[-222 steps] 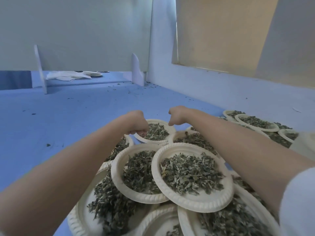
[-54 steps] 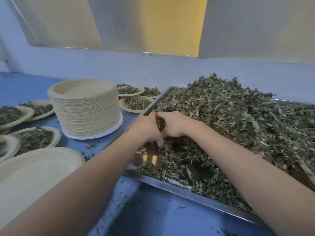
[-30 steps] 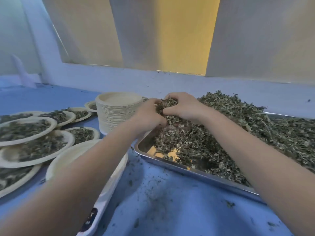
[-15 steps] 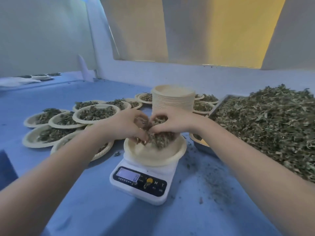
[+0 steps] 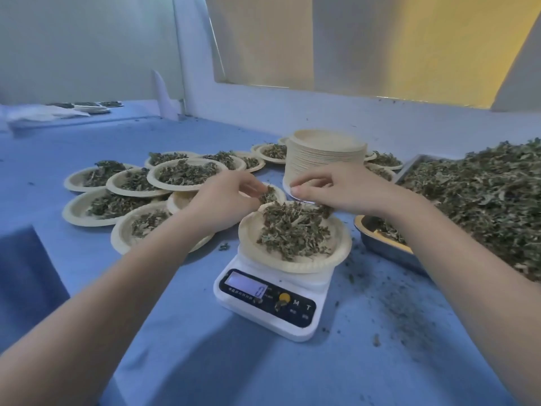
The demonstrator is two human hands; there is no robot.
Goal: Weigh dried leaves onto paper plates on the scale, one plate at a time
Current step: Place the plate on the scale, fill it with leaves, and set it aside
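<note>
A white digital scale [image 5: 272, 301] stands on the blue table, and its display reads 0. A paper plate [image 5: 339, 252] sits on it and carries a heap of dried leaves [image 5: 292, 231]. My left hand [image 5: 225, 200] hovers at the plate's far left edge with loosely bent fingers, the tips next to a small tuft of leaves. My right hand [image 5: 336, 187] hangs over the plate's far right edge with fingers stretched out, and a few leaves lie under its palm. Neither hand grips anything firmly.
A tall stack of empty paper plates [image 5: 325, 158] stands behind the scale. A metal tray [image 5: 377, 244] at the right is heaped with loose leaves [image 5: 483, 200]. Several filled plates [image 5: 184, 174] crowd the left. Leaf crumbs [image 5: 404, 315] litter the table at the right.
Both hands scooped leaves from the tray and carried them to the plate on the scale. They have spread apart, and the leaves now lie on the plate.
</note>
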